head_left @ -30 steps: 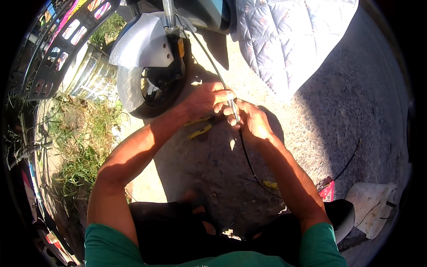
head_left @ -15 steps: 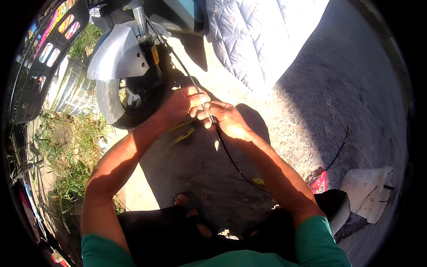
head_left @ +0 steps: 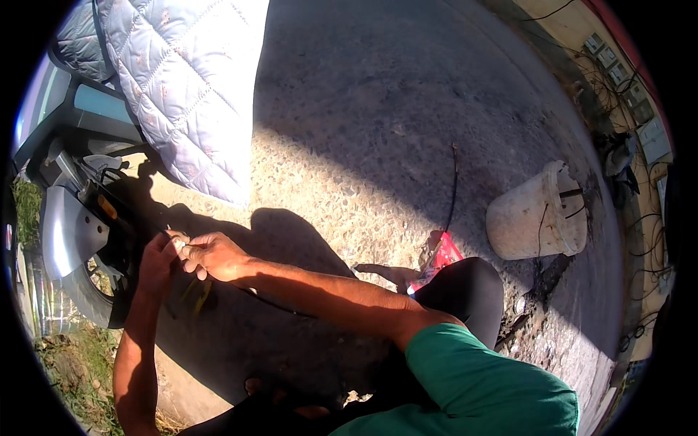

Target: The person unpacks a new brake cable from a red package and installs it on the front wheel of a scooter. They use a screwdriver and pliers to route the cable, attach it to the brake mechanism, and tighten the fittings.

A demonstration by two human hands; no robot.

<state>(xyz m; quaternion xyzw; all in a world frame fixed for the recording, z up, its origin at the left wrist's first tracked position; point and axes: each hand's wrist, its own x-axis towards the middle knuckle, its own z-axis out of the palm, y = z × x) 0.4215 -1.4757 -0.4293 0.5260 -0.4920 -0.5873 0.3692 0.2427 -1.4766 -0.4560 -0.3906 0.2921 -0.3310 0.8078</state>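
A thin black cable (head_left: 127, 201) runs from beside the fork of a scooter down to my hands, and part of it shows below my right forearm. My left hand (head_left: 154, 263) is closed around the cable near the front wheel. Close against it, my right hand (head_left: 217, 257) pinches the cable between thumb and fingers. A small pale bit shows between the fingertips, too small to name. The scooter's silver front fender (head_left: 70, 231) and its tyre (head_left: 86, 292) stand left of my hands. Below them on the shaded ground lies a yellow-handled tool (head_left: 201, 298), partly hidden.
A pale quilted cover (head_left: 185, 80) hangs at the upper left. Right of my knee stands a dirty white bucket (head_left: 512, 221) with dark rods in it. A red packet (head_left: 445, 253) lies by the knee, near a black cable end (head_left: 455, 185). Wires and boxes line the right wall.
The view has swung right, so the wheel and hands appear farther left and the bucket and wall have come into sight. Both hands still grip the cable close together.
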